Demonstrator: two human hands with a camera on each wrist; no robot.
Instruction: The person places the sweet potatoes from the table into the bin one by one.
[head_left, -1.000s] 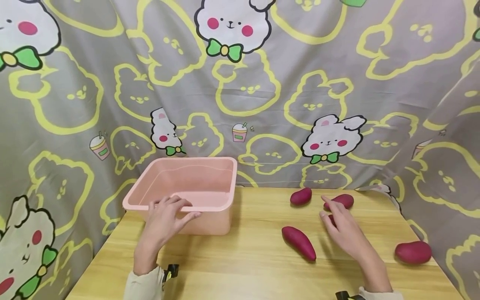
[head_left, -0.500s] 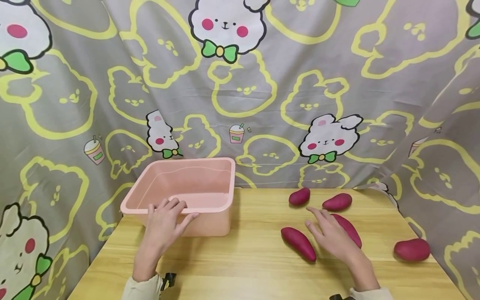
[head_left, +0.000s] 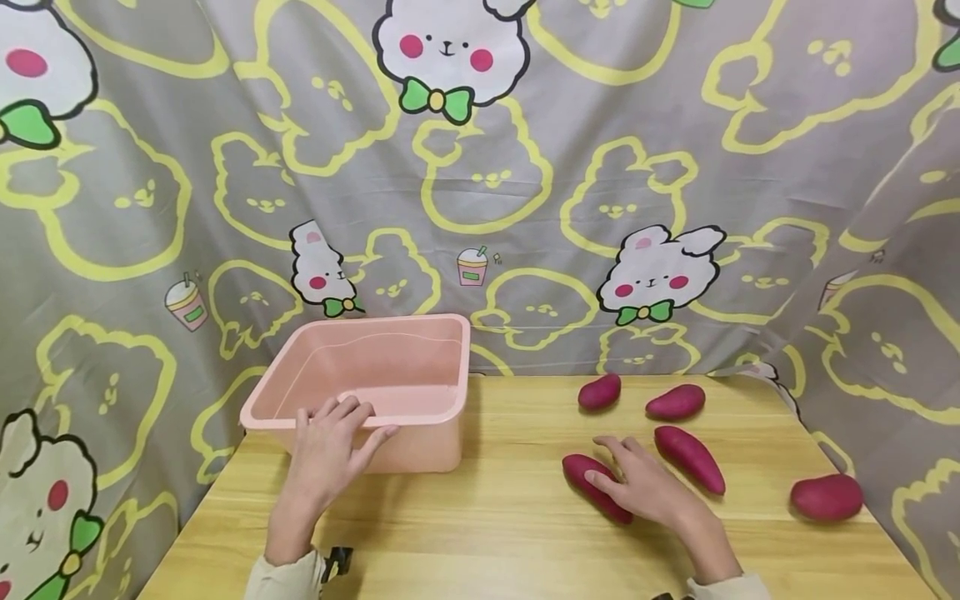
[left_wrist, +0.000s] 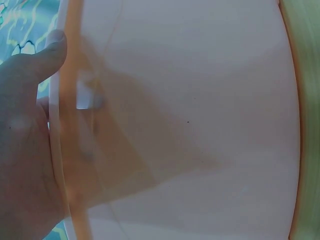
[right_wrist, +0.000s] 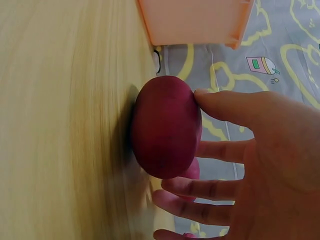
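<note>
My left hand [head_left: 324, 454] holds the near rim of a pink plastic basin [head_left: 429, 450], its fingers hooked over the edge and its thumb on the outer side. Through the translucent wall [left_wrist: 215, 65] the fingers show as a shadow in the left wrist view. My right hand [head_left: 651, 483] is over a long purple sweet potato [head_left: 583, 477] lying on the table. In the right wrist view the thumb tip meets the upper side of this sweet potato [right_wrist: 165, 127], while the fingers reach out fairly straight along its far side, partly hidden by it.
Two sweet potatoes, one short [head_left: 599, 392] and one tapered [head_left: 677, 402], lie at the back of the wooden table [head_left: 480, 533]. A longer one [head_left: 690, 460] is just right of my right hand, another [head_left: 827, 498] near the right edge. A patterned curtain [head_left: 525, 192] hangs behind.
My right hand has moved left and nearer, from above the back right sweet potatoes to the long one at the front. The left hand has stayed at the basin's rim.
</note>
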